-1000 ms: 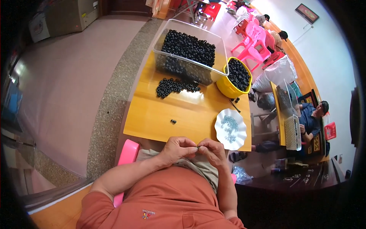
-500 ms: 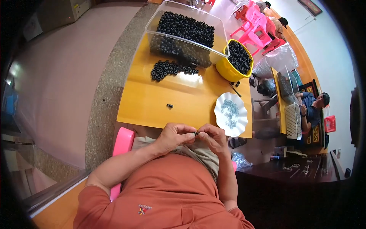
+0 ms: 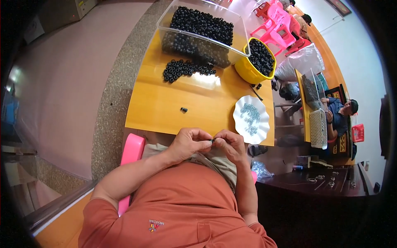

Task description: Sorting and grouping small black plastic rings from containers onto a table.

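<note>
Just past the near table edge, my left hand (image 3: 190, 143) and my right hand (image 3: 230, 145) meet fingertip to fingertip. Both pinch a small black part (image 3: 213, 140), mostly hidden by the fingers. A single small black piece (image 3: 184, 110) lies by itself on the table ahead of my left hand. Beyond my right hand stands a white wavy-rimmed plate (image 3: 262, 133) with small, clear bluish pieces on it. Farther off, a group of loose black ring-shaped parts (image 3: 175, 71) is spread over the tabletop.
At the back of the yellow-brown table (image 3: 165, 124) stand a clear plastic box (image 3: 245, 31) and a yellow tub (image 3: 244, 72), both holding many black parts. A thin dark rod (image 3: 256, 92) lies near the right edge. Another person (image 3: 339, 118) sits at a table to the right.
The view has shifted slightly, so the table's things sit a little higher in the picture. My hands stay together on the small black part, with only a slight shift of the fingers.
</note>
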`<state>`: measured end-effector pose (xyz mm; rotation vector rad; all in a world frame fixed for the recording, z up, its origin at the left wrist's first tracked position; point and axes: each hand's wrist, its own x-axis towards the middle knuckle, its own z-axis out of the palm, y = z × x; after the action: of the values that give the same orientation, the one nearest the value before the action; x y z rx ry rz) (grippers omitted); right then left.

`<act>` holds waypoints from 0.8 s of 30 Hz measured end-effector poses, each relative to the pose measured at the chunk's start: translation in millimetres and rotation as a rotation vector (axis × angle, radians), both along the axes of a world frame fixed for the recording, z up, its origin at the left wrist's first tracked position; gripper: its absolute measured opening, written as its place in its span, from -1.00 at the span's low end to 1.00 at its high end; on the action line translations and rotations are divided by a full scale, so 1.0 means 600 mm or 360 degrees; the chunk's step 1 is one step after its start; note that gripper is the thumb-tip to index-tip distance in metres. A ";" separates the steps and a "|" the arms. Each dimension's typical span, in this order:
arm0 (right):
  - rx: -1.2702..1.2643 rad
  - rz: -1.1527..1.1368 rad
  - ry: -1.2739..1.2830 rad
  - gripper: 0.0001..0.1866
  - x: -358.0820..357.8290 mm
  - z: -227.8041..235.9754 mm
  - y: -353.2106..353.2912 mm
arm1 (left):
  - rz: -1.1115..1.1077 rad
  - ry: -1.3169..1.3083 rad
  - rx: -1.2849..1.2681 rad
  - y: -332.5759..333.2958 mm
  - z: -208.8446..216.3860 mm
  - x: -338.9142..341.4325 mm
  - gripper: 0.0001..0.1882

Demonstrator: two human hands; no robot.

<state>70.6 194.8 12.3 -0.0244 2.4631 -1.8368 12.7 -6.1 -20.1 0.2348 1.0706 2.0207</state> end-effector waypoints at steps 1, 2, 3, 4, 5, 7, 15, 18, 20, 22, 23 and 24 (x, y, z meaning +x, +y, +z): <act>-0.0017 -0.0014 0.0011 -0.90 0.000 0.001 -0.001 | 0.0001 -0.0010 -0.0011 0.000 0.003 0.000 -0.82; -0.0017 -0.0014 0.0009 -0.90 0.000 0.000 -0.002 | 0.0002 -0.0020 -0.0022 -0.001 0.004 0.000 -0.82; -0.0043 -0.0010 0.0021 -0.90 0.000 -0.002 -0.001 | 0.0002 -0.0023 -0.0021 0.000 0.004 0.000 -0.82; -0.0069 -0.0005 0.0034 -0.89 0.000 -0.003 -0.002 | -0.0005 -0.0013 -0.0010 0.000 0.002 -0.001 -0.82; -0.0070 -0.0004 0.0032 -0.89 0.000 -0.004 -0.002 | -0.0012 -0.0004 0.0001 0.000 0.001 -0.001 -0.82; -0.0121 -0.0007 0.0006 -0.91 0.000 -0.002 -0.004 | -0.0012 0.0011 -0.0008 0.000 0.000 0.000 -0.82; 0.0051 -0.0020 0.0092 -0.94 0.000 -0.008 -0.008 | -0.0016 0.0024 -0.0044 0.002 -0.005 0.000 -0.83; 0.0053 0.0000 0.0077 -0.92 0.002 -0.012 -0.006 | -0.0022 0.0027 -0.0022 0.002 -0.009 0.000 -0.84; 0.0039 0.0039 0.0046 -0.90 0.003 -0.013 -0.005 | 0.0012 0.0062 -0.0046 0.003 -0.009 0.003 -0.85; 0.0092 0.0074 0.0025 -0.91 0.003 -0.010 -0.003 | -0.0002 0.0069 -0.0045 0.002 -0.011 0.002 -0.85; 0.0091 0.0074 0.0024 -0.91 0.002 -0.007 -0.004 | -0.0016 0.0077 -0.0044 0.002 -0.011 0.002 -0.86; 0.0112 0.0095 0.0049 -0.91 0.001 -0.004 -0.004 | -0.0016 0.0076 -0.0046 0.002 -0.011 0.002 -0.86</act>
<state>71.0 192.4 10.2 -0.1217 2.5168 -1.7383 14.2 -4.9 -26.4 0.2739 1.1251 1.9985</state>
